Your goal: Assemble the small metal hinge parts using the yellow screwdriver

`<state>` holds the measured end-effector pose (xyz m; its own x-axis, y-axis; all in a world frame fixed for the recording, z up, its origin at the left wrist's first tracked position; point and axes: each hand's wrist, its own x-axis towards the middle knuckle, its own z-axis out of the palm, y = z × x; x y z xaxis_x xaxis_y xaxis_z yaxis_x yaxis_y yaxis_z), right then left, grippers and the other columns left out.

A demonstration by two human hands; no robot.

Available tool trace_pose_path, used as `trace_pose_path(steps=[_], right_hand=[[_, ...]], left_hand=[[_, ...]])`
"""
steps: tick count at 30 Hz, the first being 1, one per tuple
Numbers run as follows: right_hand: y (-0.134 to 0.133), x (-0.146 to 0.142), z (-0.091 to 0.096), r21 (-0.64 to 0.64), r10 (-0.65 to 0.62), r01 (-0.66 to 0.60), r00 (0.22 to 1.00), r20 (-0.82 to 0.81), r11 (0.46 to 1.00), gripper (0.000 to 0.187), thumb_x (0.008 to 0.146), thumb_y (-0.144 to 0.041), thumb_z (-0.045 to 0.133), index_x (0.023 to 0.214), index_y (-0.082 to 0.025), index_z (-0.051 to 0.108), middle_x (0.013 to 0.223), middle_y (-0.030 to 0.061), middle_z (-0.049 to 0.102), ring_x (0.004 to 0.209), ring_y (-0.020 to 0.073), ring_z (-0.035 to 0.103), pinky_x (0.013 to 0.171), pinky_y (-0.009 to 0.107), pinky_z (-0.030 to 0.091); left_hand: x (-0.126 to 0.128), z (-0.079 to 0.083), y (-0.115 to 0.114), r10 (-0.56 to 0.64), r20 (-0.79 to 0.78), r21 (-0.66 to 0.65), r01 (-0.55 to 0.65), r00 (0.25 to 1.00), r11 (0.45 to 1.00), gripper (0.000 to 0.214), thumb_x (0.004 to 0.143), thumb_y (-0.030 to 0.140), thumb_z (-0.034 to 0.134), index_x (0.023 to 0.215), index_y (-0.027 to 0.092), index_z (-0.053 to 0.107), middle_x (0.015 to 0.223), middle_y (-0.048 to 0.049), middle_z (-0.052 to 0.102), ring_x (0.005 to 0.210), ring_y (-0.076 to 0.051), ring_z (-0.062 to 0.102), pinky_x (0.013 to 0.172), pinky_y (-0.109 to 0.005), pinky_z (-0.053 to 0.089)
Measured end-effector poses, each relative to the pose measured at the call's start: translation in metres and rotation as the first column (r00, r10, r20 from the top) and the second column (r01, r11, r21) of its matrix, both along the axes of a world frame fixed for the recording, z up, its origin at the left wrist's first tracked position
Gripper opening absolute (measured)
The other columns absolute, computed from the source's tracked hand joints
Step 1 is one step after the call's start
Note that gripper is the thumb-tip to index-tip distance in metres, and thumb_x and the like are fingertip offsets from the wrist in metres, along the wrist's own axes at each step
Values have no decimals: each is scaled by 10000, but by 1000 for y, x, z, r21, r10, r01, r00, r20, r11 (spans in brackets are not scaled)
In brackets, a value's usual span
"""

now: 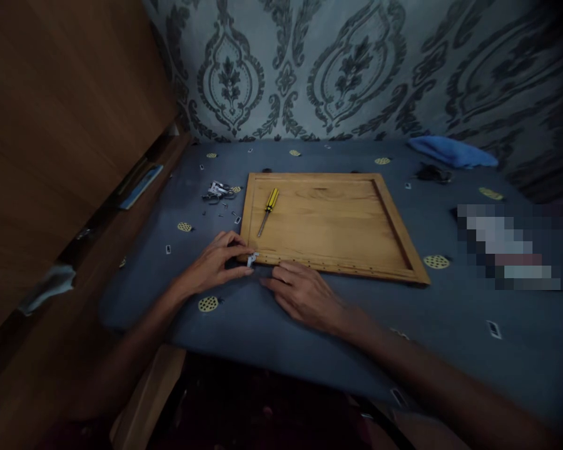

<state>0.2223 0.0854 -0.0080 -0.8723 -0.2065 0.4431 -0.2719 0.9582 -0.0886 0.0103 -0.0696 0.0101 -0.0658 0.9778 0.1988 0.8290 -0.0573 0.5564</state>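
Observation:
A framed wooden panel [319, 219] with a raised rim lies on the cloth-covered surface, small dark holes dotting its near edge. At its near left corner, my left hand [220, 259] pinches a small silvery metal fitting [252, 258] between thumb and fingers, against the rim. My right hand [304, 294] is by the near edge, just right of the fitting. Its fingers are curled together, and whatever they may hold is hidden. On the panel's left part rests a screwdriver [272, 200] with a yellow and black handle, its tip towards me.
Left of the panel sit a pile of metal fittings [219, 190] and several loose screws [220, 215]. A blue cloth [453, 152] and a dark object [432, 173] lie at the back right. A wooden cabinet [75, 94] flanks the left side; a patterned wall [286, 75] stands behind.

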Motion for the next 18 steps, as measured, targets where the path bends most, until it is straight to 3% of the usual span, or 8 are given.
trace_pose_path(steps=[5, 11, 14, 18], right_hand=[[1, 9, -2, -140, -30, 24, 999, -45, 990, 261, 1003, -130, 479, 1032, -153, 737, 853, 74, 678, 839, 206, 626, 781, 315, 514], [0, 4, -2, -313, -145, 143, 989, 17, 939, 200, 1007, -164, 517, 1071, -154, 707, 944, 91, 738, 850, 208, 697, 752, 312, 542], [7, 6, -2, -340, -177, 190, 982, 68, 921, 199, 1013, -158, 503, 1079, -162, 690, 950, 86, 740, 842, 204, 706, 738, 310, 555], [17, 14, 0, -283, -170, 192, 980, 102, 940, 208, 1025, -164, 504, 1091, -167, 701, 959, 86, 723, 857, 205, 711, 719, 306, 558]], left_hand=[[0, -2, 0, 5, 6, 9, -5, 1000, 1000, 428, 982, 536, 636, 1284, 243, 713, 1191, -90, 613, 1146, -262, 570, 1040, -449, 477], [1, -3, 0, 18, 9, -2, -18, 1000, 1000, 419, 973, 532, 651, 1294, 270, 713, 1206, -82, 620, 1154, -268, 564, 1049, -458, 474], [1, -1, -1, 18, 5, -13, -18, 1000, 1000, 421, 972, 525, 657, 1297, 263, 714, 1212, -85, 623, 1163, -269, 566, 1072, -463, 457], [0, 0, -1, 10, 25, -20, -10, 1000, 1000, 431, 977, 533, 646, 1304, 259, 706, 1220, -86, 619, 1173, -269, 563, 1056, -458, 470]])
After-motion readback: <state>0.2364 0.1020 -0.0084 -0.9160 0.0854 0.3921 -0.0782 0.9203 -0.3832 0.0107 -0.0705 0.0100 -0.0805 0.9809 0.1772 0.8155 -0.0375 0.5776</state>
